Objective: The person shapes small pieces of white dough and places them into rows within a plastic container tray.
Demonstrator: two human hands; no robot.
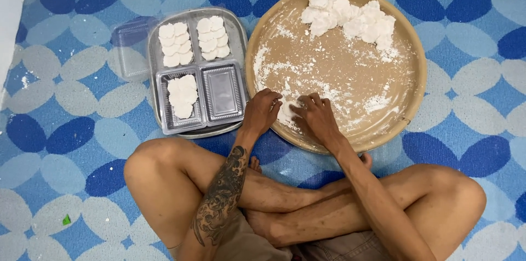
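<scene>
Pressing one dough piece [286, 112] — left hand [262, 112], right hand [316, 117] — on one round tray [405, 42].

Two clear plastic boxes [200, 99] sat side by side on a metal tray [236, 31], the left one holding white pieces, the right one empty. A clear lid [127, 47] lay just left of the tray.

Bright, even overhead light; shadows soft and short. Mild glare on the clear plastic compartment trays [222, 92]. Focus sharp across the blue-and-white patterned floor mat [66, 96]. Slight wide-angle bending at edges.
</scene>
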